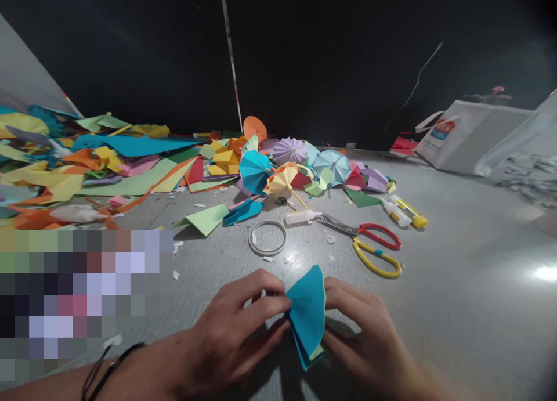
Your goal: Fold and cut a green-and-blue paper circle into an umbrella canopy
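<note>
A piece of blue folded paper [308, 308], fan-shaped with a pale green inner edge, is held up over the near middle of the grey table. My left hand [243, 320] pinches its narrow left corner between thumb and fingers. On the other side, my right hand [365, 320] is at the wide edge, its fingers partly behind the paper. Just beyond lie scissors [354, 231] with one red and one yellow handle, blades apart. A grey ring [268, 238] and a white glue bottle [300, 216] rest left of them.
Several paper umbrellas [289, 151] are heaped at the back middle. Coloured paper scraps [130, 169] cover the back left. A yellow glue tube [411, 212] lies right of the umbrellas. A white bag [465, 137] stands at the back right, before a dark wall [322, 53].
</note>
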A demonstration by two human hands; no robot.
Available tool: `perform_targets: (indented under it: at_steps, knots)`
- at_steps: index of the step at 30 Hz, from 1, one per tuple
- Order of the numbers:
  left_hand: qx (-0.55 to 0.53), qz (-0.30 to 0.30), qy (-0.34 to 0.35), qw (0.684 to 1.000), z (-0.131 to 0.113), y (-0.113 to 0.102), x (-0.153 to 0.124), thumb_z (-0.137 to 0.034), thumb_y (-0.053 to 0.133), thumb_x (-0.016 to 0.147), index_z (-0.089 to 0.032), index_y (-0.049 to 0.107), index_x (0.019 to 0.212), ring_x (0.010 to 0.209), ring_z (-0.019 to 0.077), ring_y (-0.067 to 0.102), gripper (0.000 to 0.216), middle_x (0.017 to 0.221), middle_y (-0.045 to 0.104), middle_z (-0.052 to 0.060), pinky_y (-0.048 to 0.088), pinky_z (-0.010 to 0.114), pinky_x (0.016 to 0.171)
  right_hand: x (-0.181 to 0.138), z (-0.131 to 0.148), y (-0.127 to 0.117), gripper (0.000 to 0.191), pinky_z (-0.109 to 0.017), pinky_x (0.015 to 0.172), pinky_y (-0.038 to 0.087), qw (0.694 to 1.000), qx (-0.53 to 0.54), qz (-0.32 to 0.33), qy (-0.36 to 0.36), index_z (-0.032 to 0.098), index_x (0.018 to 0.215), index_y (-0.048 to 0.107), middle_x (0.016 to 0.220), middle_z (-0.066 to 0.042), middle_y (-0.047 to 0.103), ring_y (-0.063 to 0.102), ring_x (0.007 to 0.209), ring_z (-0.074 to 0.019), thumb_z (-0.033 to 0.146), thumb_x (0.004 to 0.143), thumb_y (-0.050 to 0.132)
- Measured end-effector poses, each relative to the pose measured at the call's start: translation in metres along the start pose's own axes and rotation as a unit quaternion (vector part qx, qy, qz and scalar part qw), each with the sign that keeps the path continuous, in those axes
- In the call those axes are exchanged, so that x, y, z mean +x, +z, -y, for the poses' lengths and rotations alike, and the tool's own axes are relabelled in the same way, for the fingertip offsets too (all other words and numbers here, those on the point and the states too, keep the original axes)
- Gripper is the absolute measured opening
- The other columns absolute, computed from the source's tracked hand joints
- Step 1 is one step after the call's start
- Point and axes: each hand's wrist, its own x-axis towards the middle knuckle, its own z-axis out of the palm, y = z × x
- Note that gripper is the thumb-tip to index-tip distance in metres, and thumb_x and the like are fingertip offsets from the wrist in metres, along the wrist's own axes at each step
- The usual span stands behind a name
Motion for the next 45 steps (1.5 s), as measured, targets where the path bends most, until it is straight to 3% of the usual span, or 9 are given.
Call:
perform_targets:
  at_steps: [7, 14, 19, 26, 34, 40, 45]
  knots:
    - [-0.029, 0.02, 0.009, 0.999, 0.005, 0.0, -0.005, -0.004, 0.057, 0.097, -0.016, 0.065, 0.12, 0.085, 0.0172, 0.062, 0.027, 0.103, 0.065, 0.008, 0.056, 0.026, 0.072, 0.0, 0.001, 0.002, 0.011, -0.027, 0.072, 0.054, 1.0, -0.008, 0.015, 0.007, 0.021, 0.102, 0.065, 0.094, -0.003, 0.068, 0.065, 0.083, -0.0146, 0.012, 0.098, 0.061]
    - [-0.112, 0.04, -0.012, 0.993, 0.005, -0.003, -0.002, 0.002, 0.052, 0.094, -0.013, 0.06, 0.119, 0.093, 0.0153, 0.062, 0.03, 0.107, 0.062, 0.009, 0.055, 0.022, 0.083, 0.0, 0.005, 0.002, 0.008, -0.025, 0.068, 0.05, 0.999, -0.031, 0.017, 0.022, 0.02, 0.103, 0.064, 0.09, -0.002, 0.065, 0.059, 0.078, -0.0128, 0.015, 0.1, 0.059]
    - [-0.143, 0.032, -0.034, 0.989, 0.005, -0.003, 0.006, -0.001, 0.053, 0.094, -0.016, 0.06, 0.114, 0.096, 0.0146, 0.066, 0.026, 0.107, 0.065, 0.007, 0.056, 0.021, 0.087, 0.002, 0.007, 0.005, 0.009, -0.021, 0.068, 0.05, 1.0, -0.006, -0.011, -0.008, 0.018, 0.107, 0.065, 0.093, -0.002, 0.067, 0.06, 0.079, -0.0108, 0.014, 0.099, 0.063]
    - [-0.154, 0.05, -0.064, 0.985, 0.004, 0.001, 0.006, -0.005, 0.055, 0.093, -0.018, 0.064, 0.113, 0.091, 0.0146, 0.068, 0.026, 0.105, 0.067, 0.005, 0.057, 0.021, 0.08, 0.003, 0.006, 0.009, 0.007, -0.023, 0.067, 0.05, 0.997, -0.064, -0.024, -0.047, 0.017, 0.103, 0.066, 0.094, -0.004, 0.069, 0.061, 0.079, -0.0125, 0.015, 0.102, 0.06]
    - [-0.132, 0.062, -0.071, 0.987, -0.005, 0.001, 0.009, -0.004, 0.048, 0.082, -0.02, 0.06, 0.1, 0.08, 0.0142, 0.067, 0.027, 0.092, 0.067, 0.002, 0.056, 0.021, 0.071, 0.0, 0.01, 0.008, 0.012, -0.025, 0.065, 0.045, 0.989, -0.141, 0.027, -0.031, 0.019, 0.099, 0.064, 0.091, -0.001, 0.069, 0.061, 0.078, -0.0134, 0.017, 0.106, 0.053]
    - [-0.093, 0.087, -0.031, 0.991, -0.005, -0.007, 0.011, -0.001, 0.047, 0.086, -0.02, 0.062, 0.107, 0.089, 0.015, 0.074, 0.032, 0.1, 0.071, 0.005, 0.06, 0.019, 0.079, -0.002, 0.006, 0.006, 0.013, -0.026, 0.061, 0.038, 0.994, -0.102, 0.037, -0.011, 0.02, 0.096, 0.059, 0.087, 0.001, 0.062, 0.049, 0.071, -0.0121, 0.016, 0.105, 0.05]
    - [-0.085, 0.091, -0.016, 0.992, -0.001, -0.01, 0.011, -0.005, 0.052, 0.092, -0.021, 0.065, 0.112, 0.086, 0.0143, 0.076, 0.03, 0.103, 0.077, 0.006, 0.061, 0.018, 0.08, 0.001, 0.009, 0.003, 0.01, -0.025, 0.067, 0.042, 0.996, -0.074, 0.043, 0.008, 0.019, 0.1, 0.061, 0.092, -0.001, 0.064, 0.054, 0.077, -0.0126, 0.015, 0.104, 0.053]
